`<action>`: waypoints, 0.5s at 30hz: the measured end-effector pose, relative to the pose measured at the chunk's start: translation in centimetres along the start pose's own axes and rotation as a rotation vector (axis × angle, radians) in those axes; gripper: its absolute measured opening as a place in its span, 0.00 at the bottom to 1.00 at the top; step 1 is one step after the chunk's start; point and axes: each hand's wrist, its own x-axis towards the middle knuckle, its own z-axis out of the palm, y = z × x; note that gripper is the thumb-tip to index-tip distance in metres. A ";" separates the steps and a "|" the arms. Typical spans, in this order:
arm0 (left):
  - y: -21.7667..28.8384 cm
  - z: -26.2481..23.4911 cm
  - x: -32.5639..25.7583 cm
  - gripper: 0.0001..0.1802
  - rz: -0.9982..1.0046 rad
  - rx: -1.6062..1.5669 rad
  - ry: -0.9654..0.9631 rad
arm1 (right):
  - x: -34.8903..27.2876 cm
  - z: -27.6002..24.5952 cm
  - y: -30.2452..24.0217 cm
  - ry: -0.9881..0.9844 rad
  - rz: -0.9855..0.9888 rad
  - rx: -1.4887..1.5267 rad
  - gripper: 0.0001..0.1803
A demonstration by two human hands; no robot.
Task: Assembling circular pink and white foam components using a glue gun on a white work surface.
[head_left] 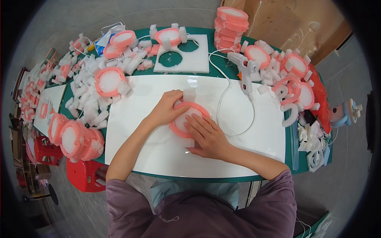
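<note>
A round foam piece with a pink rim and a white centre (181,120) lies on the white board in front of me. A white foam block (189,94) stands at its far edge, and another (186,142) is at its near edge. My left hand (168,106) grips the upper left of the pink rim, its thumb along the rim and its fingertips beside the far block. My right hand (208,137) lies across the white centre and right rim with its fingers stretched out. Its thumb is close to the near block; whether they touch, I cannot tell.
A white glue gun (246,71) stands at the back right, its cable (219,105) looping over the white board (139,95). Foam scraps (87,91) are heaped at the left. Pink-rimmed stacks (75,139) stand near left and far back. A foam sheet with round holes (200,59) lies behind.
</note>
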 end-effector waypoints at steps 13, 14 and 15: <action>0.0 -0.1 -0.1 0.15 0.003 -0.002 -0.005 | 0.0 0.0 0.0 -0.005 -0.003 -0.003 0.40; 0.0 -0.1 -0.1 0.15 0.003 -0.002 -0.005 | 0.0 0.0 0.0 -0.005 -0.003 -0.003 0.40; 0.0 -0.1 -0.1 0.15 0.004 0.006 -0.005 | 0.0 0.0 -0.1 -0.006 -0.001 -0.002 0.40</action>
